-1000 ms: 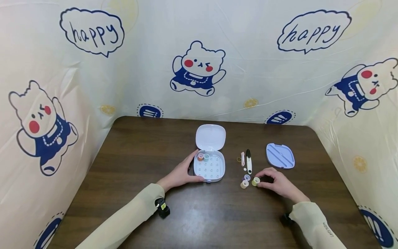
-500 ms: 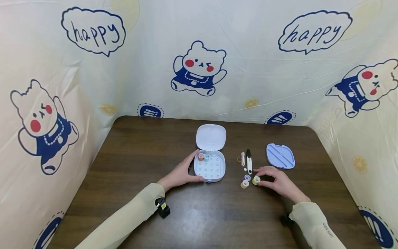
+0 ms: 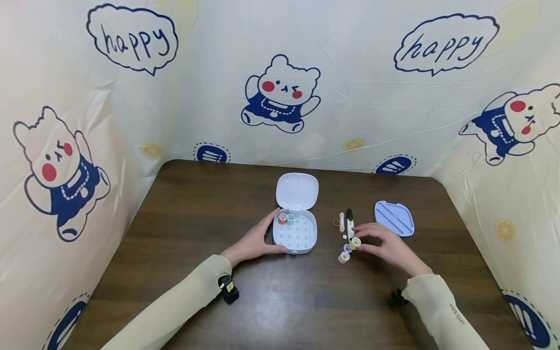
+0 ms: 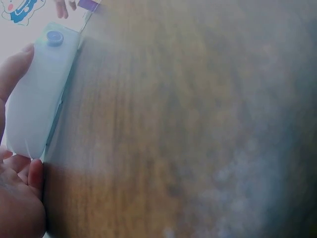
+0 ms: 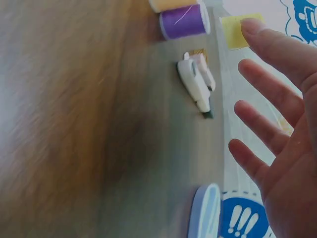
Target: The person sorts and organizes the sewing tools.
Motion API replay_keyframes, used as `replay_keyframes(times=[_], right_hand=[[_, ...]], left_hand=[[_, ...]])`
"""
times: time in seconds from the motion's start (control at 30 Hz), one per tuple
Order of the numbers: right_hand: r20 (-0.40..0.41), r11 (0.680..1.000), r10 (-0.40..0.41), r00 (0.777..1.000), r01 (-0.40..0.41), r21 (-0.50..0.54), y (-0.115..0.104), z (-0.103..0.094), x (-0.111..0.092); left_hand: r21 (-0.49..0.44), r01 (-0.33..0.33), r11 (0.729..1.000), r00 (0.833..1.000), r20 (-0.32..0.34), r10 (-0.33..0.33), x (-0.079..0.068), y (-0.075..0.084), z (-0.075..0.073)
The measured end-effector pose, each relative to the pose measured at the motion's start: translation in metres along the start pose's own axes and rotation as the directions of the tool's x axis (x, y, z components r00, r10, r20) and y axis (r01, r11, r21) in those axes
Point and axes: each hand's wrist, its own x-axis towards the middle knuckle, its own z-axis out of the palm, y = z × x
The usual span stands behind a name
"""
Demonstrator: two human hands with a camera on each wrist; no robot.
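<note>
- Yellow spool [image 3: 355,243]: pinched by the right hand [image 3: 387,245], well right of the box, toward the worktop's [image 3: 271,301] right edge; the other fingers are spread apart.
- Best to lift it clear of the purple spool [image 5: 185,22] and the pale spool [image 3: 344,257] before moving sideways, or they may be knocked over.
- Left hand [image 3: 253,244]: holds the open box [image 3: 312,243] at its left side and front, near the middle of the worktop's far half. A steady grip here should stop the box sliding.
- If a peg [image 3: 297,236] is meant, lower the spool upright, its hole over the peg.
- Hard to tell: whether yellow and purple touch, since they overlap from above.
- The left wrist view misses the box's inside and cuts off part of the hand.
</note>
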Motion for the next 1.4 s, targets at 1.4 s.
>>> replay_keyframes(times=[1.4], right_hand=[[-0.114,0.982,0.157,0.981,-0.167,-0.083,-0.087,0.069,0.092]], left_hand=[[-0.009,0.001,1.0,1.0,0.004,-0.001,0.0,0.001,0.0]])
